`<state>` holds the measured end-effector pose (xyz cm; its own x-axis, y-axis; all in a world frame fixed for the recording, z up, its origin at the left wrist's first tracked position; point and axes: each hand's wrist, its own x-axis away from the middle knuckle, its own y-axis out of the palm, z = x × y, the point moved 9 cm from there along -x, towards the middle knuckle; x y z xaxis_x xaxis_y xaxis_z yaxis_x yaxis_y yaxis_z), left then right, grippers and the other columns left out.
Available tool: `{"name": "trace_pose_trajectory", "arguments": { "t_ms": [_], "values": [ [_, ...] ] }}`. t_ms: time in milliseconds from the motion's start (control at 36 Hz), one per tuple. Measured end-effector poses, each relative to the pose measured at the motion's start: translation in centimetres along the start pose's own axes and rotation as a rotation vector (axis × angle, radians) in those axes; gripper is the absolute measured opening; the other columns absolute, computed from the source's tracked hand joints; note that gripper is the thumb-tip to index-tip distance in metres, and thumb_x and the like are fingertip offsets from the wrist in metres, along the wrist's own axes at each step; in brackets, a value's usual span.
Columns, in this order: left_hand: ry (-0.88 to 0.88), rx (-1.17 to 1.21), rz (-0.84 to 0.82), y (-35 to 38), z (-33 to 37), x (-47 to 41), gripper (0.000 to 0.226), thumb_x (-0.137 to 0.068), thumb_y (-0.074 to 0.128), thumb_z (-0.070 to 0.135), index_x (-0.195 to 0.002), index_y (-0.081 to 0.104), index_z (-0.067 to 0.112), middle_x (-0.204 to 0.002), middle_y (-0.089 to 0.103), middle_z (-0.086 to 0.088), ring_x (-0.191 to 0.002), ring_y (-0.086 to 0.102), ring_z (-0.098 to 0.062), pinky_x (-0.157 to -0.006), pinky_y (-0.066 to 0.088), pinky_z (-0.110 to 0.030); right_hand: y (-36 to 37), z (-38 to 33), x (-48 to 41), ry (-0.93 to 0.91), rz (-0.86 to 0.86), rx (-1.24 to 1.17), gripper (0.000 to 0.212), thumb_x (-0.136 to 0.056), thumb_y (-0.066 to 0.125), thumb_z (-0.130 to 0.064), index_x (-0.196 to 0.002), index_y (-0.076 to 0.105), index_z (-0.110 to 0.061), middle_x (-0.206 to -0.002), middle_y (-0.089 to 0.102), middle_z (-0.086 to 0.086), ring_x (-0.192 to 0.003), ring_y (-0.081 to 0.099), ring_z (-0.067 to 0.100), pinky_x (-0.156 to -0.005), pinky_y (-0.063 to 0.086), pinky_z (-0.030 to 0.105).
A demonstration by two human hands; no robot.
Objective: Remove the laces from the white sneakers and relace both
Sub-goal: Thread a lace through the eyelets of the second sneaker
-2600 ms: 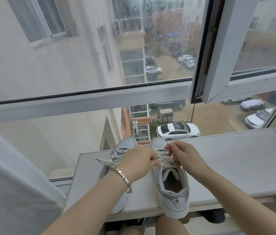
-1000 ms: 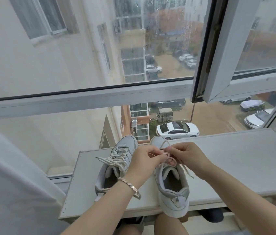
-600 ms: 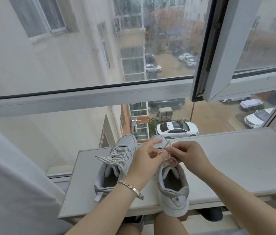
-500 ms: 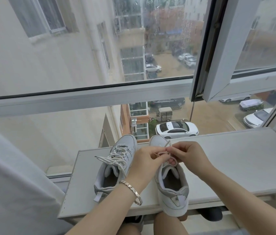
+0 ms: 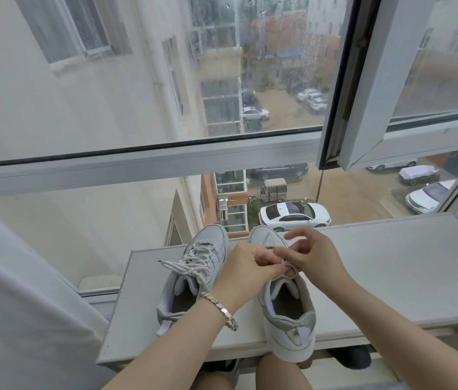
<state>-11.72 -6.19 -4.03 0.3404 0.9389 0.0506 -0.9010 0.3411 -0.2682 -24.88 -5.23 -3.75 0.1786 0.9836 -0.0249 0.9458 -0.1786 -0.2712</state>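
Two white sneakers stand side by side on a white shelf (image 5: 385, 266), toes toward the window. The left sneaker (image 5: 194, 274) is laced, its grey-white lace (image 5: 191, 263) tied loosely with ends trailing left. Over the throat of the right sneaker (image 5: 288, 313) both hands meet. My left hand (image 5: 246, 273), with a bracelet at the wrist, pinches the right sneaker's lace (image 5: 288, 267). My right hand (image 5: 313, 256) pinches the same lace from the other side, its index finger raised. The hands hide most of that lace.
A large window with a white frame (image 5: 143, 167) rises behind the shelf; an opened sash (image 5: 363, 88) hangs at upper right. White fabric (image 5: 17, 305) fills the left. The right sneaker's heel overhangs the shelf's front edge, above my knees.
Both hands stayed at the right sneaker's throat, working its lace. The loose lace end seen a second ago is now gathered between the fingers, and my right index finger has lifted.
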Motion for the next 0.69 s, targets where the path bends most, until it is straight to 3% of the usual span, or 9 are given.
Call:
{"name": "trace_pose_trajectory", "arguments": {
  "t_ms": [56, 139, 194, 278, 361, 500, 611, 694],
  "values": [
    [-0.014, 0.033, -0.009, 0.1, -0.1, 0.1, 0.012, -0.074, 0.074, 0.000, -0.070, 0.073, 0.012, -0.075, 0.073, -0.008, -0.075, 0.071, -0.020, -0.076, 0.057, -0.029, 0.0, -0.3, 0.1, -0.020, -0.019, 0.053, 0.022, -0.077, 0.074, -0.012, -0.089, 0.058, -0.023, -0.056, 0.066, 0.000, -0.045, 0.060, 0.010, -0.051, 0.050, 0.018],
    [-0.036, 0.112, -0.004, 0.0, -0.5, 0.2, 0.013, -0.076, 0.071, -0.005, -0.071, 0.072, 0.006, -0.069, 0.071, -0.005, -0.067, 0.070, -0.012, -0.067, 0.054, -0.020, 0.7, -1.4, 1.0, -0.109, -0.136, 0.197, 0.018, -0.084, 0.065, -0.007, -0.092, 0.070, -0.022, -0.076, 0.065, -0.006, -0.066, 0.063, 0.007, -0.065, 0.052, 0.021],
    [-0.043, 0.099, 0.019, -0.2, -0.5, 0.2, 0.007, -0.076, 0.072, -0.003, -0.074, 0.073, 0.004, -0.071, 0.070, -0.006, -0.065, 0.067, -0.009, -0.068, 0.053, -0.019, 1.4, -2.0, 1.7, -0.187, -0.223, 0.346, 0.021, -0.082, 0.063, -0.005, -0.096, 0.073, -0.018, -0.088, 0.057, -0.008, -0.079, 0.059, 0.004, -0.071, 0.048, 0.015],
    [-0.048, 0.073, 0.012, 0.0, -0.5, 0.1, 0.013, -0.075, 0.074, -0.001, -0.071, 0.073, 0.012, -0.069, 0.070, 0.002, -0.066, 0.066, -0.009, -0.069, 0.053, -0.019, 1.7, -2.7, 2.2, -0.270, -0.274, 0.513, 0.022, -0.081, 0.063, -0.003, -0.099, 0.073, -0.011, -0.093, 0.057, -0.004, -0.080, 0.055, 0.008, -0.074, 0.044, 0.011],
    [-0.040, 0.048, 0.026, -0.3, -0.4, 0.2, 0.018, -0.076, 0.074, 0.002, -0.068, 0.072, 0.018, -0.068, 0.070, 0.006, -0.065, 0.066, -0.006, -0.068, 0.053, -0.017, 1.8, -3.0, 2.2, -0.284, -0.267, 0.604, 0.021, -0.082, 0.061, -0.004, -0.096, 0.074, -0.013, -0.089, 0.067, 0.002, -0.079, 0.058, 0.013, -0.076, 0.046, 0.022],
    [0.006, -0.009, 0.078, -0.7, -0.3, 0.5, 0.018, -0.078, 0.072, 0.005, -0.071, 0.071, 0.022, -0.069, 0.068, 0.012, -0.063, 0.063, 0.005, -0.063, 0.047, -0.008, 0.8, -2.3, 1.9, -0.167, -0.169, 0.358, 0.027, -0.082, 0.066, -0.008, -0.073, 0.061, -0.033, -0.070, 0.065, -0.012, -0.066, 0.060, -0.004, -0.064, 0.045, 0.009],
    [0.021, -0.046, 0.122, -0.6, -0.6, 0.5, 0.009, -0.080, 0.070, 0.005, -0.080, 0.073, 0.013, -0.075, 0.069, 0.003, -0.071, 0.063, -0.005, -0.068, 0.048, -0.012, 0.9, -1.3, 1.8, -0.038, -0.281, 0.135, 0.032, -0.081, 0.065, 0.001, -0.061, 0.069, -0.024, -0.067, 0.070, -0.003, -0.068, 0.063, 0.005, -0.073, 0.050, 0.017],
    [0.044, -0.072, 0.125, -0.5, -0.4, 0.5, 0.010, -0.081, 0.067, 0.004, -0.083, 0.074, 0.011, -0.075, 0.067, 0.004, -0.071, 0.061, -0.004, -0.067, 0.046, -0.010, 1.2, -1.1, 2.1, 0.020, -0.401, 0.027, 0.027, -0.081, 0.067, -0.002, -0.069, 0.076, -0.024, -0.078, 0.074, -0.002, -0.078, 0.067, 0.005, -0.073, 0.050, 0.013]
  ]
}}
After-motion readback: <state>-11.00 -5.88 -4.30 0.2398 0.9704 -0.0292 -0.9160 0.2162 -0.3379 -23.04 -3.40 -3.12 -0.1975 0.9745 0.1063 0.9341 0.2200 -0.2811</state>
